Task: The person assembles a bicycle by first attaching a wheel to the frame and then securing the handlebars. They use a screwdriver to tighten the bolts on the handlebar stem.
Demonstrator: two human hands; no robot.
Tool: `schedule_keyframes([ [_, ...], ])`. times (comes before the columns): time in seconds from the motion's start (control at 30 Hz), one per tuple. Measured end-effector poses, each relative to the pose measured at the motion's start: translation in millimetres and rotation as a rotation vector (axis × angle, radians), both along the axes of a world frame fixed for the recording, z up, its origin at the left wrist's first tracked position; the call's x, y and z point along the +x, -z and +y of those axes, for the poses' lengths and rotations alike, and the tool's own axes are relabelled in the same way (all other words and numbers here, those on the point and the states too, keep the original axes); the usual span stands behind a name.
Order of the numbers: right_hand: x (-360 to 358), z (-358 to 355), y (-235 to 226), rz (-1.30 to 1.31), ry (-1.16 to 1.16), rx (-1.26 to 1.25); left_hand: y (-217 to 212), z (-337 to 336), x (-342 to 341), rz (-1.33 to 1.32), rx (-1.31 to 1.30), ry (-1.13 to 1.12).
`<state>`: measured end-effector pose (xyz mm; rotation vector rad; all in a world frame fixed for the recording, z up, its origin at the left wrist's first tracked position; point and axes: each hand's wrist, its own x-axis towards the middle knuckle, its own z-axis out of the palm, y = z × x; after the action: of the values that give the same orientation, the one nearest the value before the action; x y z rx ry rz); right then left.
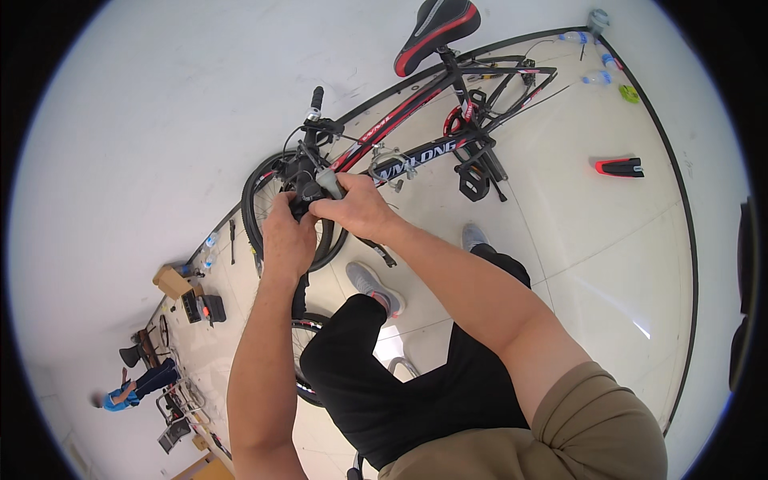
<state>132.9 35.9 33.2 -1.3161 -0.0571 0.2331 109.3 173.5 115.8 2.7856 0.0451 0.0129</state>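
A black and red bicycle frame [408, 132] leans by the wall in front of me, with its rear wheel off. Both my hands meet at the black handlebar stem [307, 190]. My left hand [290, 240] is closed about the stem's near side, fingertips pressed in. Thumb and curled fingers of my right hand [358, 210] come in from the right, closed around a light grey piece [328, 182] whose kind I cannot make out. Behind the stem stands the front wheel [253, 192]. A brake caliper [392, 164] hangs beside the frame. My fingers hide the exact contact.
A red and black saddle [436, 36] tops the frame. On the tiled floor lie a red and black part [620, 167], plastic bottles [596, 78], a cardboard box [171, 282] and a toolbox [210, 310]. Another wheel [308, 368] is by my left leg. A person [132, 392] is far left.
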Motion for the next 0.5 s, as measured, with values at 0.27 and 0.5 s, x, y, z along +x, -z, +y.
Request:
schedule_keyframes([
  [0.27,1,10,11,-0.068,0.092,0.06,12,5,3,-0.1,0.017,0.082],
  [0.5,-2,5,0,-0.011,0.014,0.153,4,12,-1,-0.017,-0.086,-0.008],
])
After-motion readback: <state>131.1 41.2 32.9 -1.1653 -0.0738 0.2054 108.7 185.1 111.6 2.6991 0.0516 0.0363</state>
